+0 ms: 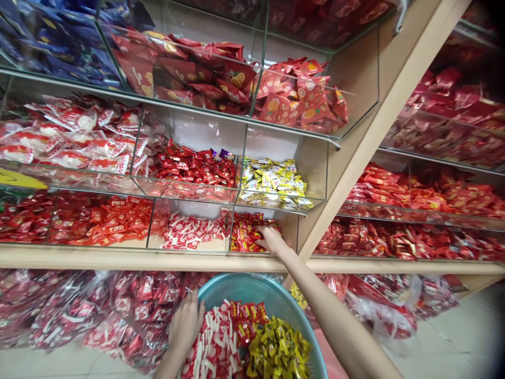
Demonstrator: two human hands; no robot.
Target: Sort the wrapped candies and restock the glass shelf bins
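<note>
My right hand [272,240] reaches into a low glass-fronted bin, fingers curled down among small red-and-yellow wrapped candies [243,234]; how many it grasps is hidden. Below the shelf, a teal plastic basin [305,316] is gripped at its left rim by my left hand [186,321]. Inside the basin lie red-and-white wrapped candies [216,342] on the left, yellow wrapped candies [278,350] on the right, and a smaller group of red-and-yellow candies [252,313] at the back.
Glass dividers split the shelves into bins. Red-and-white candies [193,231] lie left of my right hand, yellow-and-white packets [272,179] above. A slanting wooden upright [335,189] stands close to my right forearm. Bagged sweets [134,310] sit under the wooden ledge [118,259].
</note>
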